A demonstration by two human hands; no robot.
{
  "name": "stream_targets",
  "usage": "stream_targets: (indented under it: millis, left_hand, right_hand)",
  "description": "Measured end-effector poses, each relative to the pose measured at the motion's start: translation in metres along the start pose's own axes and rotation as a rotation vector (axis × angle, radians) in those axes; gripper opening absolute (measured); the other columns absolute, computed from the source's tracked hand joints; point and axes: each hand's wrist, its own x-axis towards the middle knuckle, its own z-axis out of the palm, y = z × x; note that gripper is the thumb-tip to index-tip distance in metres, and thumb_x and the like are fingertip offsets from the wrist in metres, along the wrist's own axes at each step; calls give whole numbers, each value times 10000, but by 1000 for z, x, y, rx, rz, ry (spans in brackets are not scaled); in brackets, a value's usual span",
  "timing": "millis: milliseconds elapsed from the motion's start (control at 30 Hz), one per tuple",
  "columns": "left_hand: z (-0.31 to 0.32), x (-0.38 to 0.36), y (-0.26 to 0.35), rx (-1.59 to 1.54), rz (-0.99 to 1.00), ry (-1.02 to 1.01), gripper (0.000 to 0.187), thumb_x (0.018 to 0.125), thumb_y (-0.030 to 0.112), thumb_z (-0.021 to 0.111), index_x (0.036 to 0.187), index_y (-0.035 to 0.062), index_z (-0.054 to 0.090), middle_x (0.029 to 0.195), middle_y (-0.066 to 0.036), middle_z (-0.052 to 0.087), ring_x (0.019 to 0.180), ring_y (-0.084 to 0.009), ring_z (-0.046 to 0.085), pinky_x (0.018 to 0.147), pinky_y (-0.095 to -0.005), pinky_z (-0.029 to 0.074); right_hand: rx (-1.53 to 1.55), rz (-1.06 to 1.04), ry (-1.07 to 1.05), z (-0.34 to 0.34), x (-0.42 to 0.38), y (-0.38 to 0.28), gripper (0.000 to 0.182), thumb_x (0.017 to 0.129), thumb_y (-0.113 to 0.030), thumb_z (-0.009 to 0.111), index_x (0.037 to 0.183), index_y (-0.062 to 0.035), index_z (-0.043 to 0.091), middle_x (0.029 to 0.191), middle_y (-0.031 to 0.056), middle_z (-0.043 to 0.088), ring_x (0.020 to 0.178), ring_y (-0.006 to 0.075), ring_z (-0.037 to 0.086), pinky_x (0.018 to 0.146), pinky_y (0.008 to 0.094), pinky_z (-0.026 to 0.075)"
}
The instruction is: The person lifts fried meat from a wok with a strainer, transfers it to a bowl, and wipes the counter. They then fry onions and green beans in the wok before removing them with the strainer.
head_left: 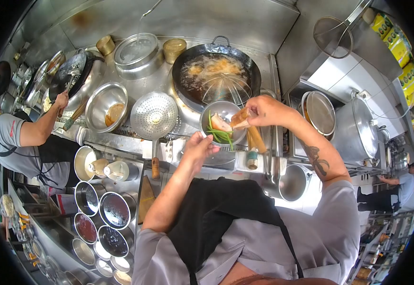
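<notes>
My left hand (200, 151) grips the near left rim of a small metal bowl (225, 107). Inside lie green beans (220, 135) and a pale piece of meat (221, 123). Over the bowl's right side, my right hand (265, 112) pinches a golden-brown piece of food (239, 118), its fingers closed on it. Just beyond the bowl, a wire strainer (226, 89) rests in a black wok (177, 71), where food fries in bubbling oil (202, 71). To the left lies a perforated metal skimmer (154, 115) with a wooden handle.
A metal bowl (95, 105) with brown liquid and a lidded pot (136, 53) stand at the left. Sauce containers (115, 209) line the lower left. Beside them a co-worker (31, 135) stirs another wok. A large pot (357, 128) stands right; another person (397, 187) is farther off.
</notes>
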Motion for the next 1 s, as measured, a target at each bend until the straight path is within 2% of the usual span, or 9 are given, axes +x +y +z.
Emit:
stream_targets:
  millis: [133,267,333,467,633,700,900,967,1000]
  left_hand:
    - [7,11,0,-27,14,-8,53,918,112,571,905,76,535,863,-66,646,720,-136,629,677,-286,557]
    - [16,19,0,-14,45,-30,69,920,111,569,950,58,535,880,-70,633,724,-147,627,684,-292,556]
    - [19,23,-1,-9,39,-24,71,919,112,571,948,57,536,881,-74,633,720,-149,629,683,-294,557]
    - [24,28,-3,-20,51,7,61,913,99,581,870,86,541,825,-77,654,693,-160,650,654,-305,572]
    - [16,31,-10,-16,60,43,53,916,92,571,877,84,536,829,-76,652,696,-155,647,660,-303,570]
    - [12,27,-11,-16,66,64,50,918,90,567,879,84,535,833,-75,651,695,-151,645,661,-301,569]
    - [7,-9,-7,-18,96,174,54,919,103,567,951,71,539,819,-42,625,689,-123,623,682,-294,558]
    - [5,-20,-7,-26,105,231,54,918,99,568,951,70,536,805,-32,611,684,-120,617,678,-296,561]
    - [1,-25,-8,-24,106,258,50,917,95,567,947,70,537,803,-31,611,684,-121,618,671,-295,563]
  right_hand:
    - [163,122,73,3,6,25,307,663,-242,681,814,16,614,670,117,605,632,225,606,600,340,467]
    - [90,147,26,7,5,19,346,665,-246,687,879,15,612,739,147,631,685,272,625,649,358,487]
    - [-188,-270,264,18,5,27,374,682,-180,696,976,27,593,745,148,631,673,304,612,637,359,479]
    - [-178,-213,212,16,5,26,396,671,-198,707,989,14,605,832,180,643,770,372,609,694,387,485]
    - [77,94,230,-11,3,31,417,673,-240,717,989,12,613,839,191,651,770,322,645,722,375,512]
    - [118,104,337,-20,12,64,374,693,-207,689,973,28,611,748,110,644,681,154,614,627,294,486]
    - [-56,297,486,-16,68,188,383,678,-244,704,899,57,620,710,128,633,614,175,614,572,314,496]
    - [26,616,397,-10,90,215,392,695,-279,709,872,61,628,683,161,630,533,225,608,489,341,493]
    - [90,631,406,1,103,245,400,708,-296,712,855,66,624,657,182,622,466,256,588,414,356,471]
